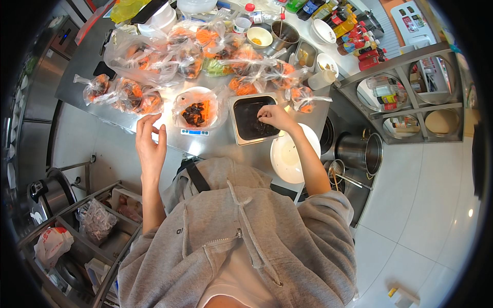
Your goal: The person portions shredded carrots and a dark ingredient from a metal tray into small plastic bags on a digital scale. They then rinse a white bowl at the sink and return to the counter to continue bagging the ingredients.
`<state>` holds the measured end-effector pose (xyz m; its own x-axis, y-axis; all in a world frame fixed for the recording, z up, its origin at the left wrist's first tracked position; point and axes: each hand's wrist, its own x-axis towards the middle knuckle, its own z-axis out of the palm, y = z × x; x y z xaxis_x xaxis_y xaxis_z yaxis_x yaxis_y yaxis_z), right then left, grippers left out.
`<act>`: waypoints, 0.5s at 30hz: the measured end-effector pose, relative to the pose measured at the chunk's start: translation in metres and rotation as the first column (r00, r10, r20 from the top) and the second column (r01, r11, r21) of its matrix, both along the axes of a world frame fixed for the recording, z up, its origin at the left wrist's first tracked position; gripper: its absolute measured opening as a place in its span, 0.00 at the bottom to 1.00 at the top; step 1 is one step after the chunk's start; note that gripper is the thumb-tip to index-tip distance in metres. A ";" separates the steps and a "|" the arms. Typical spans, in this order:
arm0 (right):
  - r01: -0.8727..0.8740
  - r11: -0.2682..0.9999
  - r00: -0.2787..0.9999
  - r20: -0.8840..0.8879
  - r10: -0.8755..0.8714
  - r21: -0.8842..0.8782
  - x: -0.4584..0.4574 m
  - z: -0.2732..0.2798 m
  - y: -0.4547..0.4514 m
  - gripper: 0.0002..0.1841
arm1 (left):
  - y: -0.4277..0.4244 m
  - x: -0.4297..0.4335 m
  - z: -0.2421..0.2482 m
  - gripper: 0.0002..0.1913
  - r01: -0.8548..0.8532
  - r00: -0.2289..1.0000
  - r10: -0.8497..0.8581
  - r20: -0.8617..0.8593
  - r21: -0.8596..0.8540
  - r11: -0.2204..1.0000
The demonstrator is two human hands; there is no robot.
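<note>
My right hand (276,117) reaches over a rectangular steel pan (233,129) with a dark interior. Its fingertips are bunched low inside the pan, and whether they pinch anything is hidden. My left hand (150,133) is held up at the table's front edge, empty, with thumb and fingers apart. Between the hands, a white bowl lined with a clear plastic bag (221,104) stands on a digital scale (195,132). In it lie orange carrot shreds (207,109) and dark pieces, possibly wood ear fungus (194,114). Below my right forearm is a large white bowl (287,159) with a few dark specks.
Knotted clear bags of orange and dark food (133,92) crowd the steel table (215,146). Behind them stand a steel pot (285,32), a small bowl (259,37) and several sauce bottles (346,29). A stockpot (358,152) is at right, a wire rack (96,246) at lower left.
</note>
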<state>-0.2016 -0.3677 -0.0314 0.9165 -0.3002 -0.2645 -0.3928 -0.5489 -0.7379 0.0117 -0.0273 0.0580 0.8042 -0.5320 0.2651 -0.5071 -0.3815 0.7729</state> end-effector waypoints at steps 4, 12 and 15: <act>0.148 0.951 0.983 0.067 -0.172 0.273 -0.008 0.020 -0.008 0.07 | 0.000 0.000 0.001 0.12 0.002 1.000 -0.002 0.022 0.002 1.000; 0.202 0.847 0.927 0.184 -0.328 0.492 -0.013 0.033 -0.005 0.07 | 0.001 -0.001 0.003 0.12 0.001 1.000 -0.001 -0.024 -0.012 1.000; 0.041 0.998 0.999 -0.008 -0.042 -0.040 -0.017 0.022 0.010 0.06 | 0.002 0.000 0.003 0.14 0.020 0.997 -0.018 0.075 -0.019 1.000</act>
